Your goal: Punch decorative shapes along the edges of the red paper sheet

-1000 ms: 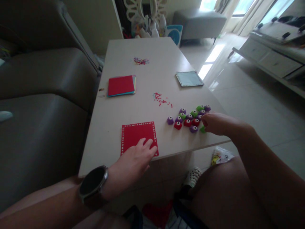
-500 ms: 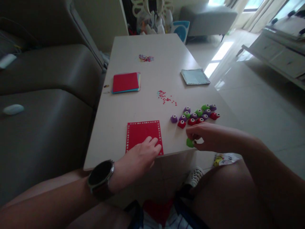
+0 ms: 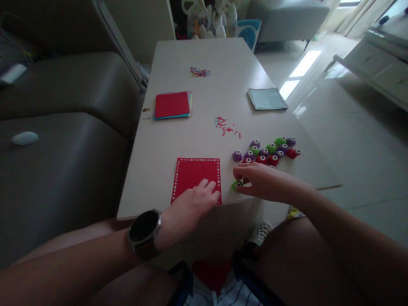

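Observation:
A square red card point(image 3: 194, 170) with heart-shaped holes punched along its borders lies at the table's front edge. My left hand point(image 3: 200, 197) grips its near right part, fingers on top; the thumb is hidden. Just right of the card, my right hand point(image 3: 251, 178) holds a small green craft punch point(image 3: 236, 185) low by the tabletop, fingers curled around it. Beyond this hand stand several purple, green and red craft punches in a cluster, among them a purple punch point(image 3: 236, 155) at the left and a red punch point(image 3: 293, 153) at the right.
On the white table point(image 3: 143, 170) lie a stack of coloured cards point(image 3: 172, 104), a pale card point(image 3: 267, 99) with punched borders, red paper bits point(image 3: 228, 128) and a farther pile of confetti point(image 3: 200, 72). A grey sofa point(image 3: 63, 153) adjoins the left side.
My right hand has moved left with the green craft punch, closer to the red card. My left hand stays on the card. The view has shifted slightly.

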The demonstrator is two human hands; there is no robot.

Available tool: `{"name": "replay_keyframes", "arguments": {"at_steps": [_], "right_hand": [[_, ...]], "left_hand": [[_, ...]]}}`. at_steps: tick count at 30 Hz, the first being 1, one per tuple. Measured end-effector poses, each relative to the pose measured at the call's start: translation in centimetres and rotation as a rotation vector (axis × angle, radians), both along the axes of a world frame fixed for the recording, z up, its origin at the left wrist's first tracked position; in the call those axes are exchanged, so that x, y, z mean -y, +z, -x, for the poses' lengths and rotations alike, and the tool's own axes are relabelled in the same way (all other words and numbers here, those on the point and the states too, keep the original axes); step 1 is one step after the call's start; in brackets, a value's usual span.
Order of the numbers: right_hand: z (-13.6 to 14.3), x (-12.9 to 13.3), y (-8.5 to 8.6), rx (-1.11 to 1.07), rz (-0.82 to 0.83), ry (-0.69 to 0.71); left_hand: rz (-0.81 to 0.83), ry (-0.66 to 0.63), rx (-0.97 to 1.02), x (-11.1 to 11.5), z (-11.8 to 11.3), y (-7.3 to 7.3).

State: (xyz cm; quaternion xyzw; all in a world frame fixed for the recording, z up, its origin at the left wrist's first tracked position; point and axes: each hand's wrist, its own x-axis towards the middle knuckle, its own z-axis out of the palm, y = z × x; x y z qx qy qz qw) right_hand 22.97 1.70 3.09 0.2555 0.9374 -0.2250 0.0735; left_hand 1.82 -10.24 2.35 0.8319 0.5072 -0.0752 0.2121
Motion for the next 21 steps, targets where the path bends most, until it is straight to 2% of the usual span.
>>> {"name": "replay_keyframes", "arguments": {"at_steps": [4, 9, 15, 21], "right_hand": [[0.0, -0.4, -0.7, -0.018, 0.038, 0.063], [0.3, -0.3, -1.5, -0.001, 0.010, 0.068], [0.8, 0.2, -1.3, 0.023, -0.010, 0.039], [1.2, 0.6, -0.9, 0.031, -0.006, 0.033]], "left_hand": [[-0.033, -0.006, 0.019, 0.2, 0.2, -0.2], [-0.076, -0.012, 0.031, 0.2, 0.2, -0.5], [-0.075, 0.001, 0.048, 0.1, 0.0, -0.2], [-0.112, 0.000, 0.047, 0.1, 0.1, -1.0]]}}
